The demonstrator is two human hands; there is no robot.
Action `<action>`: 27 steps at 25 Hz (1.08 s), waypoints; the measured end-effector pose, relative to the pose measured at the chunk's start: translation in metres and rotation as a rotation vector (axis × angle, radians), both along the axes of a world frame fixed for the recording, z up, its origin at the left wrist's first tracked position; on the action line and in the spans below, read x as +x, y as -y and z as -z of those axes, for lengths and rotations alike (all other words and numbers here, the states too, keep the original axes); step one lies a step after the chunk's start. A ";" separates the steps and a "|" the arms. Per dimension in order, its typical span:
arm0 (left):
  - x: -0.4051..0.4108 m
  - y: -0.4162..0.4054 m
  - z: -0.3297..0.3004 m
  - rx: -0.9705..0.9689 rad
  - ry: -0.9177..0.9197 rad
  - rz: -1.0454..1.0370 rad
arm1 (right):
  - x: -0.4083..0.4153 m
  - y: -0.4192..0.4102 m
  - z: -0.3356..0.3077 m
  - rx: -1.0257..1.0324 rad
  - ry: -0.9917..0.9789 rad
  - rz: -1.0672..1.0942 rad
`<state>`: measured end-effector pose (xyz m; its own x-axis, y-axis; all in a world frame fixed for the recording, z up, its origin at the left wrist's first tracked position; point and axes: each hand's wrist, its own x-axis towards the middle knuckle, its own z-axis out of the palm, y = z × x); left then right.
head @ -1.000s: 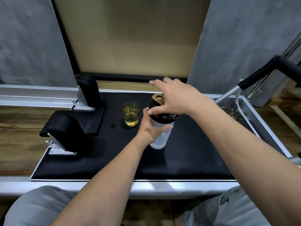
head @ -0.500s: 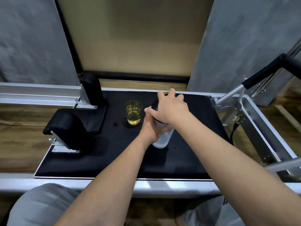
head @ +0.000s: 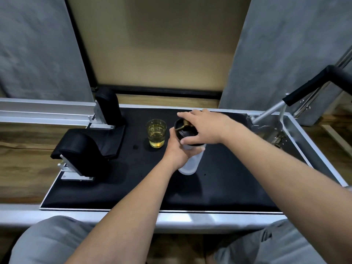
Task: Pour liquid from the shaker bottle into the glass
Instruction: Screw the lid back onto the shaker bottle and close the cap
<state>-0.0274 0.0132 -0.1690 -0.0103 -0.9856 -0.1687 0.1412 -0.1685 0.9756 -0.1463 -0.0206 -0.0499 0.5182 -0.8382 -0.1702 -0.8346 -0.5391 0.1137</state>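
So the setup is a black padded platform (head: 219, 187) in a silver metal frame, with wood floor on both sides and grey wall panels behind it. Nearest the camera are my knees in grey shorts (head: 49, 242) at the bottom edge, and both forearms reach forward over the pad from there.

My left hand (head: 177, 151) is wrapped around the upper body of the shaker bottle (head: 190, 162), fingers curled round the far side and thumb on the near side, so it's got a firm grip on it. The bottle is frosted clear plastic, standing on the pad roughly in the middle, leaning a little toward the glass as far as I can tell. I can't make out any liquid through the frosted wall.

My right hand (head: 205, 128) comes in from the right and sits on top of the black lid (head: 185, 133), fingers spread over the far rim and thumb on the near edge, gripping the lid from above. A gold-coloured flip piece (head: 181, 127) shows on the left part of the lid, just past my fingers.

Just left of the bottle, close but not touching, is the glass (head: 156, 133), a short clear tumbler standing upright with yellowish liquid filling about half of it.

Further left are two black padded rests on metal brackets, one nearer (head: 80, 149) and one behind it (head: 108, 105). Off to the far right a black-gripped metal bar (head: 312, 84) angles up.
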 end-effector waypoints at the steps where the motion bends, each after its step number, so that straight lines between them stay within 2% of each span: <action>1: -0.003 0.001 -0.006 0.092 -0.181 -0.034 | 0.003 -0.002 0.010 -0.002 0.065 0.079; 2: -0.006 0.007 -0.010 0.201 -0.304 -0.061 | 0.008 -0.006 0.020 -0.047 0.105 0.179; 4: -0.007 0.005 -0.011 0.305 -0.312 -0.086 | 0.021 -0.015 0.029 -0.135 0.103 0.369; 6: -0.006 -0.002 -0.011 0.240 -0.035 -0.136 | 0.028 -0.013 0.025 -0.140 0.071 0.428; 8: -0.005 0.004 0.008 0.093 -0.020 -0.174 | 0.022 -0.004 0.007 -0.176 0.083 0.447; 9: -0.004 0.006 0.016 0.043 0.105 -0.100 | 0.018 0.000 -0.006 -0.242 0.124 0.453; 10: -0.003 0.005 0.014 0.072 0.058 -0.063 | 0.012 0.003 -0.016 -0.337 0.172 0.424; 12: -0.003 0.005 0.011 0.034 0.126 -0.038 | -0.001 0.010 -0.024 -0.428 0.234 0.218; 14: -0.001 0.006 0.014 -0.016 0.226 -0.044 | -0.014 0.010 -0.018 -0.236 0.139 -0.063; 16: 0.001 0.007 0.020 -0.035 0.311 -0.053 | -0.020 0.008 -0.003 -0.057 0.041 -0.111; 18: 0.004 0.005 0.013 -0.094 0.291 -0.032 | -0.013 -0.004 0.018 -0.028 0.119 0.044; 21: 0.005 0.007 0.000 0.030 0.214 -0.001 | 0.020 -0.018 0.031 -0.147 0.103 0.358; 22: 0.005 0.003 -0.001 0.015 0.284 0.031 | 0.026 -0.018 0.026 -0.187 0.070 0.408; 24: -0.001 -0.001 0.005 -0.064 0.284 0.002 | 0.022 -0.009 0.005 -0.209 0.009 0.461; 27: 0.009 -0.007 0.009 -0.082 0.323 0.020 | 0.001 0.002 -0.026 -0.116 -0.003 0.442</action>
<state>-0.0187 0.0198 -0.1780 0.0118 -0.9962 -0.0868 -0.1802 -0.0875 0.9797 -0.1454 -0.0225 -0.0244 0.1058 -0.9924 -0.0635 -0.9812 -0.1145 0.1551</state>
